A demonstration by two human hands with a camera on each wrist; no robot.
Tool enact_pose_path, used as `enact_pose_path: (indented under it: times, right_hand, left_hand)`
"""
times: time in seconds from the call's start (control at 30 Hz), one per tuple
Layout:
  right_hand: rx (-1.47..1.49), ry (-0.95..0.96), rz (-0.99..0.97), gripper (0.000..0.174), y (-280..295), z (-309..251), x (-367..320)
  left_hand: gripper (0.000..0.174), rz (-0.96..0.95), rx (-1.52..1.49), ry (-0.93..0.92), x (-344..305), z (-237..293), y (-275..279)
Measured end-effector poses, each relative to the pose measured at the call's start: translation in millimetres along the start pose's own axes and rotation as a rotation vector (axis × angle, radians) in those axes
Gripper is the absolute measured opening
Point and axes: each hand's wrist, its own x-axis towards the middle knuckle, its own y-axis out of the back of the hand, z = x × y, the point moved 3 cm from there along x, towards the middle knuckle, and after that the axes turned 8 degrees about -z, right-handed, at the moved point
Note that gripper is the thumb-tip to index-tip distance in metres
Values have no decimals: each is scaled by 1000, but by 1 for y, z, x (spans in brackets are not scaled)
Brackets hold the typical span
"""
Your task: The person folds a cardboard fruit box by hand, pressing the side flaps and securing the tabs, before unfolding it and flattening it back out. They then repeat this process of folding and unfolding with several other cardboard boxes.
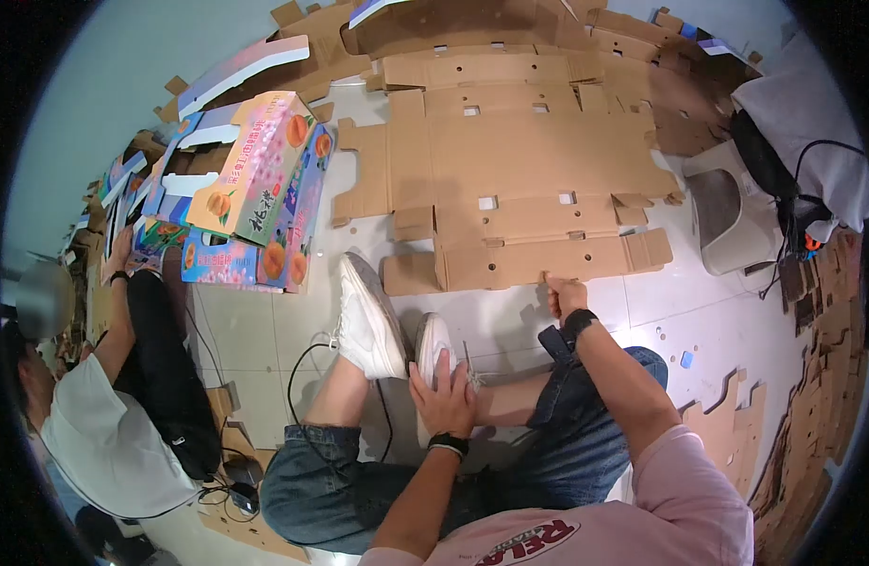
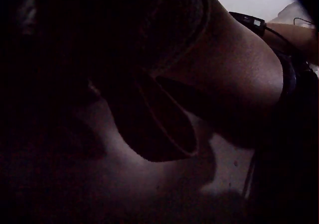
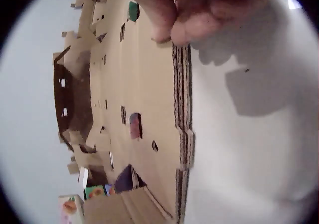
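Note:
Flattened brown cardboard box blanks (image 1: 515, 156) lie stacked on the floor in front of the person, with cut slots, small holes and side flaps. At their near edge the right hand (image 1: 568, 297) pinches the cardboard; in the right wrist view, its thumb and curled fingers (image 3: 197, 27) are on the rim of several layers (image 3: 183, 109). The left hand (image 1: 444, 401) rests with spread fingers on a white shoe (image 1: 434, 340). The left wrist view is very dark, showing mostly trouser cloth and a bare leg (image 2: 239, 59).
Printed fruit boxes (image 1: 255, 189) stand at left, beside another seated person (image 1: 123, 434). A grey plastic stool (image 1: 732, 212) is at right. More cardboard (image 1: 812, 377) piles along the right side. A black cable (image 1: 291, 387) curves near the feet, and a small blue scrap (image 1: 686, 359) lies on the tiles.

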Motion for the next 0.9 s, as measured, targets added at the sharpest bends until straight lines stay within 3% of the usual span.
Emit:
enact_pose_path:
  times: [0.03,0.07,0.13,0.17,0.23,0.27,0.33,0.37,0.47,0.73,0.8,0.9]
  right_hand:
    - [-35,117,-85,25,4,-5,6]
    - [-37,112,-84,25,11,-7,16]
    - [-265,714,6,19,11,-37,21]
    - [-263,713,5,19,12,-45,19]
    - [-963,741,-50,37,-6,-82,-15]
    - [-961,744,-55,37,-5,-73,-5]
    - [-1519,1017,-76,61,-14,-51,12]
    - [-1572,825,-151,73,-15,-45,23]
    - [-1661,686,-70,76,-26,-48,26]
    - [-1631,569,-88,80,-28,-27,-4]
    - [-1689,501,-163,86,-28,-8,-14]
    - [-1828,334,-438,90,-41,15,-60]
  left_hand:
    - [46,7,4,-8,-1,0,-1]
    - [46,2,2,-6,-1,0,-3]
    - [48,-22,-11,6,-1,-1,-3]
    - [48,-23,-9,7,-1,-2,-3]
    - [49,-13,-31,-1,-2,-2,-3]
    - [49,-10,-28,2,-2,-2,-2]
    - [42,31,-2,-4,-2,0,1]
    - [42,32,0,1,-2,0,1]
    - [47,-10,-10,7,-4,0,0]
    - [41,41,12,-8,-4,4,8]
    - [40,82,21,-5,-4,4,5]
    - [39,108,6,-29,-7,1,-1]
